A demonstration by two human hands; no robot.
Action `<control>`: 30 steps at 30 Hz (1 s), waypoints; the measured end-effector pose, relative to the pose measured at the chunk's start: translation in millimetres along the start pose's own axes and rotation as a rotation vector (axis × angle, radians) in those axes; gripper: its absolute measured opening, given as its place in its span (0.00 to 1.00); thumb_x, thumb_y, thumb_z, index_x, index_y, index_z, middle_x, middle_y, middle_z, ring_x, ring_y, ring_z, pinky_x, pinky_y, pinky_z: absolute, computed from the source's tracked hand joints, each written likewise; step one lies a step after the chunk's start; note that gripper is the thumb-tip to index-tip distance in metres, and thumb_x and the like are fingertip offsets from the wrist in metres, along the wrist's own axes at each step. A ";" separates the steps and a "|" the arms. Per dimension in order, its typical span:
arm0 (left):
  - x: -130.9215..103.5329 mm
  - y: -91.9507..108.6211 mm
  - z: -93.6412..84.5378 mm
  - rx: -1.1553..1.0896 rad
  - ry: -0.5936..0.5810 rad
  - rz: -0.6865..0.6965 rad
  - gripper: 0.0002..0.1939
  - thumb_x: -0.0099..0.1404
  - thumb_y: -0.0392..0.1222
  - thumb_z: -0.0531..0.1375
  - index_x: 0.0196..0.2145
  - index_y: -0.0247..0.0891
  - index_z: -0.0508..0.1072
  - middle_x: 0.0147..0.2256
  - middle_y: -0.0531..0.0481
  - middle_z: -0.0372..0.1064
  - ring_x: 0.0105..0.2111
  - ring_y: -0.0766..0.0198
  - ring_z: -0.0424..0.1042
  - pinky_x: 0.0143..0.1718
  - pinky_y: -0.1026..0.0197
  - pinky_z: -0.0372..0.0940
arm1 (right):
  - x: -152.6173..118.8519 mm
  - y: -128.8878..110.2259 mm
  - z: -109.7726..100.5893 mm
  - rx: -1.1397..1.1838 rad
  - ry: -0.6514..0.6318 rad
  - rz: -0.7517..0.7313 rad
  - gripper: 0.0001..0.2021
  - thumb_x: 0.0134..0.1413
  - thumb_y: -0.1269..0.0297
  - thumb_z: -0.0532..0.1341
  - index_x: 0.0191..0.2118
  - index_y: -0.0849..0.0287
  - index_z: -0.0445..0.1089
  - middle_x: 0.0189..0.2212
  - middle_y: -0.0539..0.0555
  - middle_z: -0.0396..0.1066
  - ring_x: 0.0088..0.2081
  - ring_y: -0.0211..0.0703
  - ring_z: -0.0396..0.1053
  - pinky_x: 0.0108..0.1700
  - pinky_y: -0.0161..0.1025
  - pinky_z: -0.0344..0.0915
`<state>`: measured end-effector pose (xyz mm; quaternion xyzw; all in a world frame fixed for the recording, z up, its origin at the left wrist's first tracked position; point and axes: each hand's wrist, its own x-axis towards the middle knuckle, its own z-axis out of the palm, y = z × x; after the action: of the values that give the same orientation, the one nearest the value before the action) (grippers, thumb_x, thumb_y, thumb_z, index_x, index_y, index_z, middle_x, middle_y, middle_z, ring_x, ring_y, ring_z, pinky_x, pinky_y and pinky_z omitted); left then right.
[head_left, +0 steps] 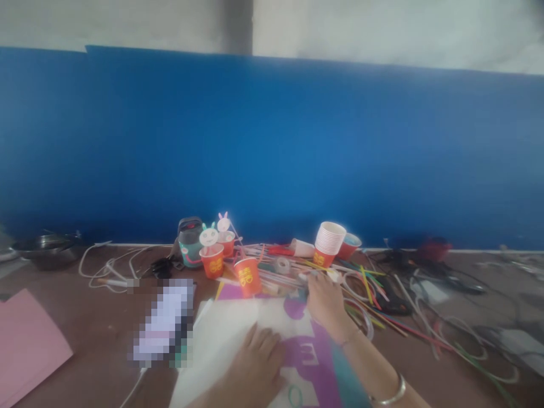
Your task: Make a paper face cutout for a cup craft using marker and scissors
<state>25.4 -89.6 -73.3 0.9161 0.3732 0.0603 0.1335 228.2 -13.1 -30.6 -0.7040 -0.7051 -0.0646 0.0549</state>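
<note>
My left hand (259, 360) lies on a white sheet of paper (221, 334), its fingers stretched forward and holding nothing. Beneath that sheet shows a purple and teal printed board (308, 354). Beyond it, my right hand (325, 300) reaches to the near edge of a pile of straws and sticks (270, 277). Its fingers curl downward over something small that I cannot make out. Just past the paper stands a red paper cup (247, 277) with yellow print. Left of it, another red cup (212, 262) carries a bunny-face cutout (208, 236). A roll of clear tape (282, 264) lies among the straws.
A stack of paper cups (329, 243) stands at the back. A teal and grey container (190, 243) is left of the cups. A phone (165, 320) with a cable, pink paper (29, 345), metal bowls (49, 249) and tangled cords (463, 328) lie around. A blue wall (272, 141) rises behind.
</note>
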 end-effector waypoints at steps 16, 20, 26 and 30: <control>0.0 -42.9 4.7 0.420 0.487 -0.399 0.22 0.64 0.33 0.48 0.54 0.28 0.66 0.56 0.31 0.61 0.59 0.39 0.53 0.56 0.34 0.49 | 46.4 -22.1 15.9 0.695 0.202 0.006 0.26 0.42 0.68 0.60 0.51 0.65 0.60 0.48 0.62 0.66 0.50 0.50 0.64 0.52 0.43 0.60; -3.1 -33.9 -12.0 0.374 0.523 -0.436 0.21 0.64 0.32 0.48 0.53 0.31 0.67 0.52 0.34 0.65 0.55 0.43 0.60 0.54 0.37 0.53 | 20.7 -15.3 -9.2 0.790 -0.090 -0.104 0.24 0.39 0.70 0.59 0.48 0.61 0.64 0.47 0.58 0.68 0.48 0.49 0.67 0.49 0.41 0.63; -2.8 -11.7 -13.4 0.106 0.314 -0.188 0.17 0.63 0.33 0.50 0.48 0.39 0.69 0.49 0.43 0.67 0.50 0.53 0.64 0.51 0.49 0.60 | -17.9 -24.5 -19.9 0.430 -0.282 -0.312 0.33 0.31 0.81 0.55 0.52 0.66 0.61 0.48 0.66 0.67 0.51 0.55 0.64 0.48 0.42 0.63; -2.6 -10.4 -2.5 0.044 0.205 -0.144 0.17 0.64 0.35 0.51 0.50 0.39 0.67 0.53 0.43 0.65 0.55 0.53 0.60 0.56 0.49 0.57 | -21.3 -39.2 -5.3 0.292 -0.230 -0.413 0.29 0.34 0.80 0.55 0.50 0.67 0.62 0.45 0.66 0.69 0.49 0.56 0.66 0.47 0.43 0.63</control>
<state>16.0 -83.8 -73.9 0.8785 0.4511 0.1359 0.0786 189.0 -34.9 -29.6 -0.5328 -0.8370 0.1082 0.0612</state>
